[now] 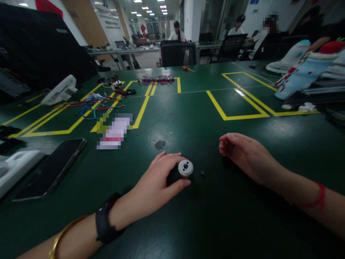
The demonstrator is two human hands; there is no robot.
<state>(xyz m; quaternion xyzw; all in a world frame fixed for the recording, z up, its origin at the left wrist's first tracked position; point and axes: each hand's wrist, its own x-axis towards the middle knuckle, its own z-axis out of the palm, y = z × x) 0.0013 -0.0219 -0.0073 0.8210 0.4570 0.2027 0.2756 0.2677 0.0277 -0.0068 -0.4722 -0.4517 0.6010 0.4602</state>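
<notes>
My left hand [160, 180] wraps thumb and fingers around a small silver cylindrical motor [185, 167] that stands upright on the green table. The motor's round top face shows a dark centre and small dark holes. Just right of it lies a tiny dark ring-shaped part [202, 173], apart from both hands. My right hand [246, 154] is held farther right over the table, its fingers curled in and the thumb along them. Whatever those fingers may hold is hidden from this side.
On the left lie a phone [51, 169], a white power strip [18, 167], coloured wires [94, 104] and a white fan [60, 90]. A screwdriver [188, 68] and a wire bundle [159, 79] lie farther back. A blue bottle-like thing [302, 73] stands right. Yellow tape [246, 117] marks the table.
</notes>
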